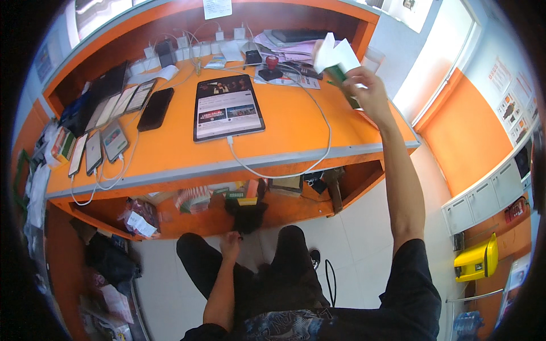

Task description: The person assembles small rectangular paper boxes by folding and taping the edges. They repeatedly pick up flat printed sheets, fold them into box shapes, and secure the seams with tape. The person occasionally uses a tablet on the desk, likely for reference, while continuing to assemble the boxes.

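Observation:
My right hand (367, 94) is raised over the right end of the orange desk (296, 131), its fingers pinched on a green card-like piece (336, 73). White folded paper or card flaps (335, 54) stand up just beyond it, somewhat blurred; whether they join the green piece I cannot tell. Low down, my left hand (230, 247) hovers over my lap with its fingers curled in. A small dark bit shows at its fingertips, too small to name. Left of my right hand, a red-handled stamp (271, 67) sits on the desk. A lit tablet (228, 108) lies at the middle, a white cable plugged into its near edge.
Several phones (115, 139) lie on the desk's left side, some on charging cables. Chargers and a power strip (182, 54) line the back. Under the desktop, a shelf holds small boxes (247, 200) and a wrapped bundle (141, 219). A yellow bin (476, 258) stands at right.

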`<state>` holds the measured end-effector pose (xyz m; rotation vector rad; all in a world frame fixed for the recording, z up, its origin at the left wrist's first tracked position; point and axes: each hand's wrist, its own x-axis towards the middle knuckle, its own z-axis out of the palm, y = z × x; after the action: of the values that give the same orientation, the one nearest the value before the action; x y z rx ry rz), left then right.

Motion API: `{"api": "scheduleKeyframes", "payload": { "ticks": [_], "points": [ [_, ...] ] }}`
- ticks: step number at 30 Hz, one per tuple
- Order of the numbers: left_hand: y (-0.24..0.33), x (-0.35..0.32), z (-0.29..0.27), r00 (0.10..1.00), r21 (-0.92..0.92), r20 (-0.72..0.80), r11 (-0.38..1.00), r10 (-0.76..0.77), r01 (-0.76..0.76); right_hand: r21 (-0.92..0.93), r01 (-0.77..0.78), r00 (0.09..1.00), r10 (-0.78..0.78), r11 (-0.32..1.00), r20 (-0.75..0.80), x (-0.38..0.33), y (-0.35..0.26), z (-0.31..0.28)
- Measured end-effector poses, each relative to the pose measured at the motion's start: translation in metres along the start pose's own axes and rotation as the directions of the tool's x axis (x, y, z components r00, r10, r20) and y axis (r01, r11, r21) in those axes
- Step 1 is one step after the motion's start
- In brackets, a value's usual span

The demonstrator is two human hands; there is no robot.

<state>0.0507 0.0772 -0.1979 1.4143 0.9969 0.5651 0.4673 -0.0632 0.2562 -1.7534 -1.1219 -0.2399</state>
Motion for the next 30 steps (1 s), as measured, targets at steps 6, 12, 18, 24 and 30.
{"api": "scheduleKeyframes", "payload": {
  "ticks": [6, 12, 18, 24, 30],
  "points": [
    [0.142, -0.058, 0.029, 0.896, -0.033, -0.091, 0.898, 0.434, -0.438, -0.193, 0.199, 0.978, -0.208, 0.961, -0.029, -0.007, -0.002, 0.009],
    [0.259, -0.084, 0.016, 0.712, -0.13, -0.032, 0.703, 0.702, -0.699, -0.487, 0.512, 0.661, -0.687, 0.708, -0.304, -0.024, -0.072, 0.02],
    [0.312, -0.12, 0.011, 0.621, -0.476, 0.11, 0.589, 0.776, -0.653, -0.176, 0.816, 0.579, -0.784, 0.551, 0.224, -0.162, -0.173, 0.055],
    [0.251, -0.168, -0.004, 0.897, -0.656, 0.033, 0.687, 0.441, -0.313, 0.452, 0.348, 0.784, -0.52, 0.821, 0.34, -0.236, -0.188, 0.121],
    [0.26, -0.158, -0.017, 0.92, -0.356, -0.19, 0.849, 0.343, -0.39, 0.46, 0.242, 0.846, -0.418, 0.854, 0.331, -0.24, -0.175, 0.119]
  ]
}}
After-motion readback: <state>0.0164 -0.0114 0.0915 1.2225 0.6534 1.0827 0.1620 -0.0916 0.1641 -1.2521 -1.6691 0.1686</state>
